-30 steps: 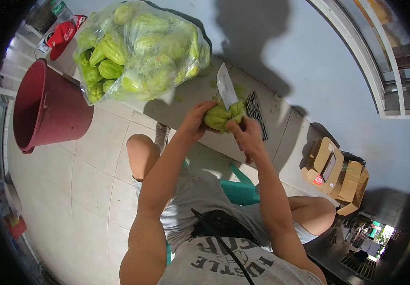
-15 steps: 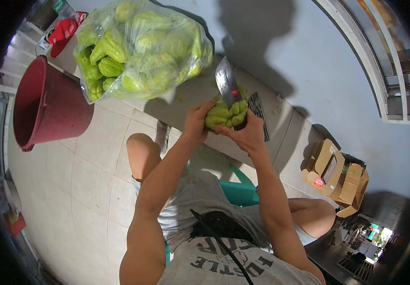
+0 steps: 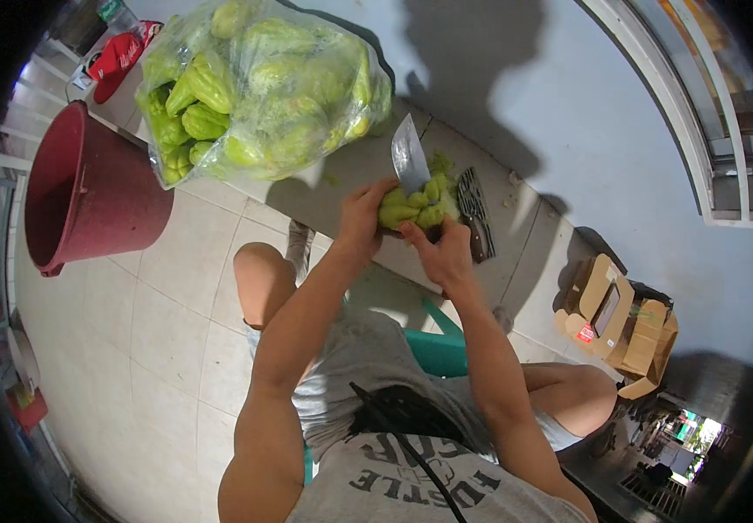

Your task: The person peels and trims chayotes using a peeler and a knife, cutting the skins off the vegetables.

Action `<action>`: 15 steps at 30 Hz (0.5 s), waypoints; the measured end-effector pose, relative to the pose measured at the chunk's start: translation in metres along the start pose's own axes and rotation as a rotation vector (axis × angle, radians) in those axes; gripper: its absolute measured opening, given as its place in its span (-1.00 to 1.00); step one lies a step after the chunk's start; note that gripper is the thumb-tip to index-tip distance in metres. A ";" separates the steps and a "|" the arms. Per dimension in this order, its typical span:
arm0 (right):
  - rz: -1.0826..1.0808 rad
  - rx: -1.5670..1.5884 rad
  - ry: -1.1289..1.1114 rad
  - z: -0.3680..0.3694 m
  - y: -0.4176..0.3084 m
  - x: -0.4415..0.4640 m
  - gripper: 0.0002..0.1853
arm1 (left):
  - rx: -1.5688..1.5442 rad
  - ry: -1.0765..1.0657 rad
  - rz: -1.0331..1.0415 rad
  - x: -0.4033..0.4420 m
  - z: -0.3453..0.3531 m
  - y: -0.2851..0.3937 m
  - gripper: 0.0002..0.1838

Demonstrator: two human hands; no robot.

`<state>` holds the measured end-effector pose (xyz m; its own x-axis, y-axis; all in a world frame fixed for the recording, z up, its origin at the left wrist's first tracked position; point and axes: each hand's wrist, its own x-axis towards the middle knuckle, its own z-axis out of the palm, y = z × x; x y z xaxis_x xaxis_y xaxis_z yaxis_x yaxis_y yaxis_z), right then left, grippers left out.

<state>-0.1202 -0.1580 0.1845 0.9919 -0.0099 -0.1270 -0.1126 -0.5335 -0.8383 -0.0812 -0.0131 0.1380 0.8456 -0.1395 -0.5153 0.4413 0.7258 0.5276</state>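
Observation:
A green chayote is held between both hands above the tiled ledge. My left hand is closed around its left side. My right hand is closed at the lower right, apparently on the dark handle of a knife, its thumb near the chayote. The wide knife blade points up and away behind the chayote; most of its handle is hidden. Green peelings lie on the ledge behind. Just right of the chayote rests a second knife-like tool with a striped black-and-white part and a brown handle.
A clear plastic bag full of chayotes stands on the ledge at upper left. A dark red bucket is on the tiled floor. To the right sits an opened cardboard box. A green stool is under me.
The knife blade has tilted and dropped slightly lower behind the chayote. My right hand has shifted a little left and down, uncovering the brown handle of the striped tool.

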 end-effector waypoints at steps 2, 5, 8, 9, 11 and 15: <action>0.090 -0.050 -0.068 -0.006 -0.006 0.000 -0.47 | 0.053 -0.022 -0.084 -0.002 0.001 0.002 -0.60; 0.119 -0.063 -0.015 -0.002 0.003 0.002 -0.45 | 0.112 0.009 -0.081 0.006 0.000 0.000 -0.60; -0.014 -0.134 0.029 -0.001 0.027 0.012 -0.41 | 0.202 0.058 -0.160 0.013 -0.004 -0.001 -0.61; -0.011 -0.132 0.030 -0.003 0.022 0.012 -0.41 | 0.211 0.043 -0.163 0.013 -0.004 -0.003 -0.59; 0.028 -0.285 -0.050 -0.012 0.014 0.015 -0.36 | 0.215 0.025 -0.165 0.016 -0.004 -0.006 -0.57; 0.058 -0.221 -0.057 -0.009 0.015 0.016 -0.31 | 0.130 0.012 -0.084 0.013 -0.001 -0.010 -0.57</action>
<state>-0.1056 -0.1736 0.1746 0.9784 -0.0019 -0.2068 -0.1478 -0.7057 -0.6930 -0.0748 -0.0217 0.1253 0.8009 -0.1876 -0.5687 0.5461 0.6184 0.5651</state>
